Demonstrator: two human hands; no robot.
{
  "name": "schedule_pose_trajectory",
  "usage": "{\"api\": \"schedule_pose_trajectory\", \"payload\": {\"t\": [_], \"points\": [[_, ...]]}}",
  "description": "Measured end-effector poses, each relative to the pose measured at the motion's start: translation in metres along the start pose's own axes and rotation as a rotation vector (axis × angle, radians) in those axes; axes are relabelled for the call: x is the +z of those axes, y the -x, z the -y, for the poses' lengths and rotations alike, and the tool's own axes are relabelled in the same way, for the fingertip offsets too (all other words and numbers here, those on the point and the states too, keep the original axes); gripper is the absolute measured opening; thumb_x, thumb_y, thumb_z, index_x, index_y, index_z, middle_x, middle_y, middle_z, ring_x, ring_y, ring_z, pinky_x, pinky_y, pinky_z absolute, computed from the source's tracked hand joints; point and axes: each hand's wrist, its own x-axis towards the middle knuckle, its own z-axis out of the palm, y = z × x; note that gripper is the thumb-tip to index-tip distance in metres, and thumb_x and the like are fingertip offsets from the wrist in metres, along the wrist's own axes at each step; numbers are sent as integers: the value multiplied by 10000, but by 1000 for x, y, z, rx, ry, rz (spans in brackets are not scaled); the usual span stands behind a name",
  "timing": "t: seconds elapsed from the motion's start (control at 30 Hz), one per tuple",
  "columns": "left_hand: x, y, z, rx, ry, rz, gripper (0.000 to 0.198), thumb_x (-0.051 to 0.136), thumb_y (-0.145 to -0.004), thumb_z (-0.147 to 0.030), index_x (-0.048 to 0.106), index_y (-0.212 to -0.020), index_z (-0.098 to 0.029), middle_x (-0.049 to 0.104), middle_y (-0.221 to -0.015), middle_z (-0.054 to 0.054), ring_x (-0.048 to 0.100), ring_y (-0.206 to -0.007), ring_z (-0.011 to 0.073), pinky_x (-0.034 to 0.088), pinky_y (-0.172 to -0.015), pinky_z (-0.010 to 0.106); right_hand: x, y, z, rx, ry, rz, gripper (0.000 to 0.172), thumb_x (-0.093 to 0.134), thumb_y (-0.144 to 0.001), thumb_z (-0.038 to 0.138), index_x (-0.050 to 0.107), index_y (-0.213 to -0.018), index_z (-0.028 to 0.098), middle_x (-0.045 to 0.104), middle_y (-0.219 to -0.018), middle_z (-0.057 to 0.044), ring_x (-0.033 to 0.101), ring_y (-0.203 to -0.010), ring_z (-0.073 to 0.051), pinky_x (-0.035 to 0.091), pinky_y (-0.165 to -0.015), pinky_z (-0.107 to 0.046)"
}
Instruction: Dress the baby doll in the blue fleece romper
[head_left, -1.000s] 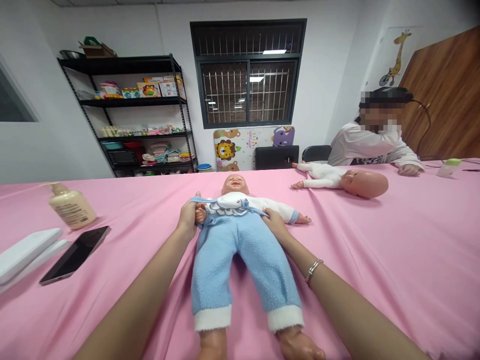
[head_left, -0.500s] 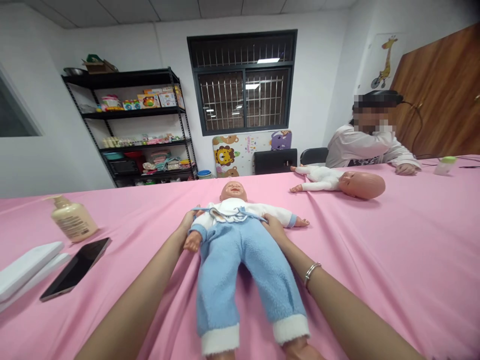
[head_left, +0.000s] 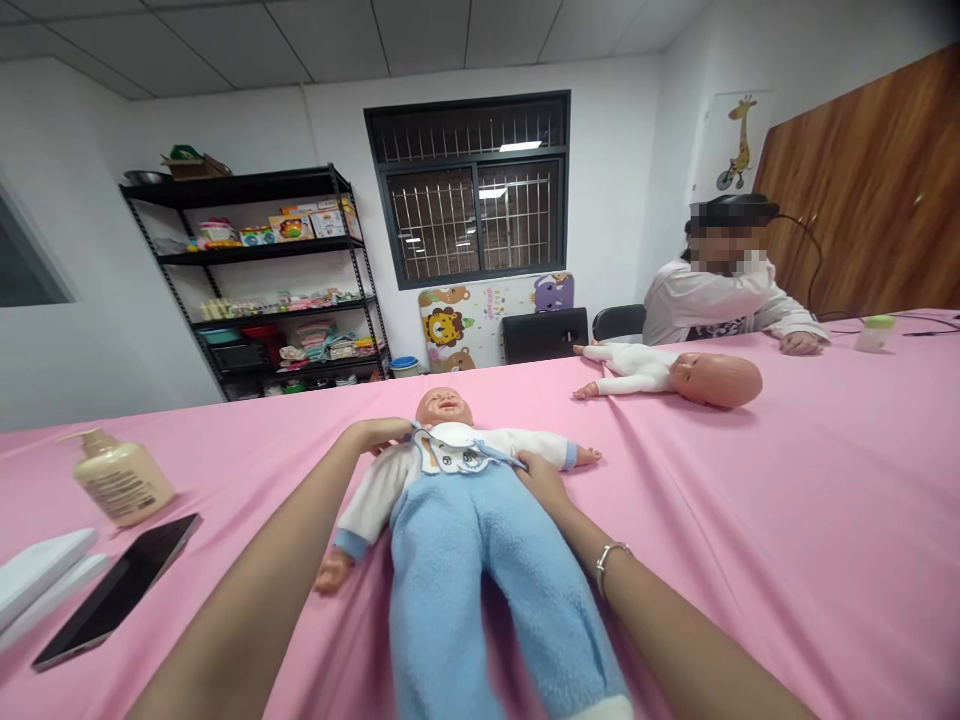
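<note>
A baby doll [head_left: 444,408] lies on its back on the pink-covered table, in blue fleece trousers [head_left: 480,590] and a white top with a bib. My left hand [head_left: 375,435] is at the doll's neck, fingers pinching the blue trouser strap [head_left: 465,448] near the collar. My right hand [head_left: 541,480] rests at the doll's other side, gripping the strap's far end against the chest. A silver bracelet [head_left: 611,565] circles my right wrist. The doll's white-sleeved arm [head_left: 360,525] stretches out beneath my left forearm. Its feet are out of view.
A second doll [head_left: 675,372] lies on the table beyond, near a seated person [head_left: 712,300]. A pump bottle [head_left: 120,480], a phone [head_left: 116,590] and a white case [head_left: 37,575] lie at left. A black shelf [head_left: 247,280] holds boxes at the back.
The doll's arm has come out from under the strap and now extends outward. My left hand has moved up to the collar. The view has tilted upward, and the doll's feet have left the frame.
</note>
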Motion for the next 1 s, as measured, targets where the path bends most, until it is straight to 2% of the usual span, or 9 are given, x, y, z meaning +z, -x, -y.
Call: {"api": "schedule_pose_trajectory", "payload": {"t": [0.07, 0.13, 0.3, 0.4, 0.53, 0.63, 0.7, 0.87, 1.0], "points": [[-6, 3, -6, -100, -121, 13, 358, 648, -577, -400, 589, -792, -120, 634, -817, 142, 608, -696, 289, 493, -589, 380, 2, -4, -3, 3, -6, 4, 225, 544, -805, 335, 612, -777, 122, 627, -780, -48, 566, -753, -162, 462, -684, -285], [-7, 14, -8, -81, -146, 23, 396, 653, -570, -372, 589, -874, -127, 636, -875, 140, 616, -745, 289, 501, -617, 372, 4, -9, -6, 1, -49, -15, 202, 541, -750, 313, 600, -678, 134, 628, -685, -46, 557, -701, -173, 432, -639, -274], [9, 46, 16, 328, -288, 32, 802, 664, -573, -400, 368, -1287, -183, 458, -1317, 108, 464, -1156, 283, 389, -961, 382, 6, -17, -3, 66, -361, -125, 112, 514, -609, 251, 564, -627, 152, 611, -616, -21, 523, -623, -151, 389, -581, -251], [24, 44, 37, 545, -328, -39, 807, 641, -598, -278, 328, -1335, -180, 413, -1370, 76, 372, -1247, 254, 261, -1062, 354, 1, -14, 4, 150, -575, -138, 121, 551, -553, 221, 580, -649, 154, 614, -631, -10, 518, -604, -128, 385, -573, -238], [41, 33, 41, 567, -301, -371, 582, 536, -681, -200, 451, -1256, -207, 505, -1288, 51, 430, -1206, 248, 316, -1031, 373, -9, -9, 9, 156, -824, 110, 225, 666, -539, 252, 623, -737, 155, 649, -744, -21, 547, -651, -124, 397, -587, -230], [58, 40, 17, 582, -210, -755, 459, 448, -726, -138, 497, -1182, -145, 544, -1211, 103, 480, -1148, 240, 370, -985, 380, -13, -11, 6, 207, -937, 292, 271, 718, -562, 308, 618, -761, 153, 616, -654, 0, 486, -531, -93, 351, -499, -214], [73, 52, -7, 669, -104, -897, 383, 388, -740, -82, 524, -1095, -127, 589, -1109, 97, 529, -1072, 198, 406, -949, 343, -14, -14, 2, 271, -999, 271, 272, 719, -583, 349, 594, -725, 153, 571, -583, 19, 443, -476, -78, 331, -470, -211], [116, 65, -59, 898, -424, -501, 245, 408, -794, -91, 604, -918, -170, 653, -970, 55, 588, -945, 191, 452, -880, 327, -14, -19, -5, 247, -1010, 173, 316, 719, -584, 388, 551, -741, 171, 569, -631, 19, 482, -517, -92, 363, -505, -217], [138, 43, -70, 727, -598, -453, 311, 334, -841, -92, 562, -1052, -92, 618, -1043, 143, 571, -1004, 239, 451, -894, 381, -14, -17, -4, 108, -624, 27, 270, 612, -656, 402, 544, -758, 161, 578, -674, -20, 505, -573, -135, 391, -572, -265]]}}
